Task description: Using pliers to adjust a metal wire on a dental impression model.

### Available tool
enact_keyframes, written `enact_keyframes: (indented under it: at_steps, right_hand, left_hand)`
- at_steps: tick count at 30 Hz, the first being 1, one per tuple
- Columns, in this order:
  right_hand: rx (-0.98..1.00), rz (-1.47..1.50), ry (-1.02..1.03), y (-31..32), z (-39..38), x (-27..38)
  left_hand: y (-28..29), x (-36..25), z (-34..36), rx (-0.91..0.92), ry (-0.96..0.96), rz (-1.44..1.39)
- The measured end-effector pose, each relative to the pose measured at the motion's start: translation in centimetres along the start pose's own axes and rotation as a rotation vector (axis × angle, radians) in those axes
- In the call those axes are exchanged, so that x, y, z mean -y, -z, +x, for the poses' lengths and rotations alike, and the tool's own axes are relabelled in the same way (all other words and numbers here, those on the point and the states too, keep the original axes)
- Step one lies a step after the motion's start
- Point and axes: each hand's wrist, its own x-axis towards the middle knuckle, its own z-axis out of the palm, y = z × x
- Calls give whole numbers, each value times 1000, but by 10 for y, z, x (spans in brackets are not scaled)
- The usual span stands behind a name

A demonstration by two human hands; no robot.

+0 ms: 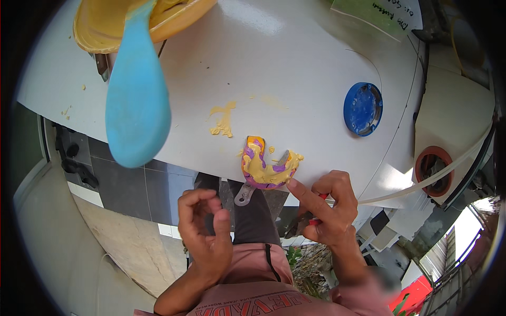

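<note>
A horseshoe-shaped dental impression tray [243, 195] lies at the table's near edge, its metal handle jutting over the edge. Purple impression material [266, 185] fills it, with yellow plaster [258, 167] spread unevenly on top. My right hand [332, 208] reaches its index finger to the plaster at the tray's right side. Its other fingers are curled round a red-handled tool [315, 221] with a dark metal end, whose kind is partly hidden. Left of the tray, my left hand [208, 226] hovers before the table with loosely bent fingers, thumb apart, nothing in it.
At the far left, a yellow mixing bowl [97, 37] holds a blue-handled tool [138, 110] that sticks out toward me. Plaster smears [223, 118] mark the white table. A blue lid [363, 109] lies to the right, and a clear bag with green contents [363, 18] lies beyond.
</note>
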Motion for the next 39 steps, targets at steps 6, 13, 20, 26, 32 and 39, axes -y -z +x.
enact_keyframes:
  at_steps: [6,13,20,26,32,39]
  right_hand:
    - [14,-43,-27,-2,-1,-2]
    - [-97,-24,-110,0,-4,0]
    - [-101,-89,-434,6,-13,-1]
    - [93,-287,-415,19,-27,3]
    - [-75,680,-954,62,-22,6]
    - [-22,1184,-846,89,37,-28]
  left_hand:
    - [-16,-1,15,304,261,-76]
    - [-18,-7,16,336,344,-51]
    - [-21,-4,14,275,312,-118]
    - [-1,-1,-4,-118,-69,-39]
    - [-16,-63,61,90,-656,263]
    - [-89,-98,145,317,-670,373]
